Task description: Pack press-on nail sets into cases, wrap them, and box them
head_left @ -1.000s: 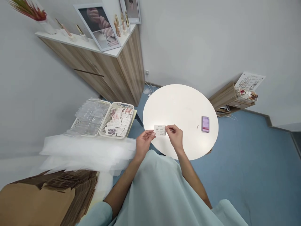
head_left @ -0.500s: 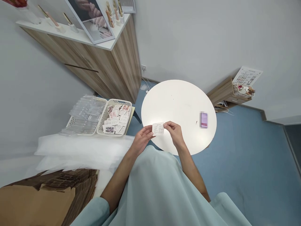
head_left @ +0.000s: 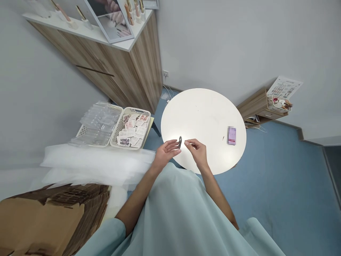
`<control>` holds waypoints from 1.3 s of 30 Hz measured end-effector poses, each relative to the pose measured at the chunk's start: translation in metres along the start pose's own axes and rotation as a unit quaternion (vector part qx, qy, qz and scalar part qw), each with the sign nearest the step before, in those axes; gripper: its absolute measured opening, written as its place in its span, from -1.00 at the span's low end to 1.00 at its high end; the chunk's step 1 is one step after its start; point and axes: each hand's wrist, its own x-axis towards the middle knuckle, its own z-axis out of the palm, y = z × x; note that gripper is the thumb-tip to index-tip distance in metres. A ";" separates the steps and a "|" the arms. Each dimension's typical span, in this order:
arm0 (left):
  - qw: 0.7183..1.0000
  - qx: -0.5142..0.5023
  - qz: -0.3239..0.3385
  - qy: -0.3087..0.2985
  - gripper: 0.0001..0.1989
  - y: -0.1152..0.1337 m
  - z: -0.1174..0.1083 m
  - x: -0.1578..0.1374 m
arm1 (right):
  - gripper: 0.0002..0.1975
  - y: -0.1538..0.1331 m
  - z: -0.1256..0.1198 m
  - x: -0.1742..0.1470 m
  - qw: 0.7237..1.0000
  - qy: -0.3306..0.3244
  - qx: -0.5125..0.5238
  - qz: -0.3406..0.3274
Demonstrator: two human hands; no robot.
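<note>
In the head view, my left hand point(head_left: 166, 155) holds a small card point(head_left: 180, 142) between its fingertips and thumb over the near left edge of the round table. The card stands almost edge-on to me, and dark, shiny pieces show on its face. My right hand point(head_left: 197, 152) is just to the right, thumb and index finger pinched together a small gap from the card. Whether anything is between those fingertips is too small to tell.
On the white round table point(head_left: 199, 113) lies a blurred purple item point(head_left: 231, 136). To the left stand a basket of cards point(head_left: 113, 140) and a basket of clear plastic packs point(head_left: 119, 111). White wrapping sheets point(head_left: 93, 161) and folded cardboard point(head_left: 42, 224) lie nearer. A wooden cabinet point(head_left: 144, 67) stands behind.
The card has turned from its white printed face to nearly edge-on, showing dark pieces. My right hand has let go of its edge. The view has shifted slightly.
</note>
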 end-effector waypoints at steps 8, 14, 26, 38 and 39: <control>0.986 0.128 0.073 0.073 -0.27 -0.016 0.009 -0.004 | -0.78 0.001 0.002 -0.014 0.998 0.035 -0.052 -0.011; 0.995 0.070 0.035 0.055 -0.32 -0.009 0.006 -0.008 | -0.77 0.007 -0.019 -0.002 0.997 0.050 -0.012 0.053; 0.997 0.052 -0.009 0.054 -0.46 -0.009 0.009 -0.012 | -0.75 0.015 -0.032 0.000 0.996 0.027 0.031 0.084; 0.992 0.098 0.015 0.082 -0.43 0.000 0.005 -0.005 | -0.89 0.009 -0.034 -0.015 0.978 -0.017 -0.106 -0.180; 0.992 0.094 0.014 0.077 -0.41 0.003 0.005 -0.004 | -0.91 0.009 -0.035 -0.018 0.969 -0.028 -0.131 -0.206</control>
